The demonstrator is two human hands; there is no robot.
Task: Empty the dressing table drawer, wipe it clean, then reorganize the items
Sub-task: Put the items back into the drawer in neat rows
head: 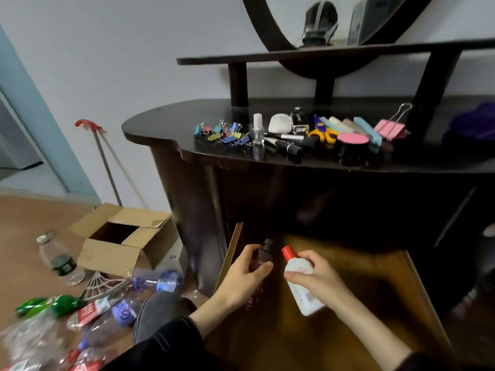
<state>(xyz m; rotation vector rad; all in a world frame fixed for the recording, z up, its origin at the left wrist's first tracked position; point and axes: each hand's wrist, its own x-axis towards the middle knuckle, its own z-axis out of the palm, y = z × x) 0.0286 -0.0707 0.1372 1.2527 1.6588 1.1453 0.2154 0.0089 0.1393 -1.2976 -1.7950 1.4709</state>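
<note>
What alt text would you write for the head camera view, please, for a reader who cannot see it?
A person's left hand grips a dark bottle and the right hand a white red-capped bottle over the open drawer. Above, binder clips, scissors and cosmetics lie on the dressing table.

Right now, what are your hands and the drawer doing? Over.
Left grip holds dark bottle. Right grip holds white red-capped bottle. Both over open drawer. Nothing in the way.

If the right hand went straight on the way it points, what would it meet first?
Probably the dark bottle gripped by the left hand: the right hand points the white bottle, red cap first, toward it across a small gap. Depth is unclear, so it could pass behind.
</note>
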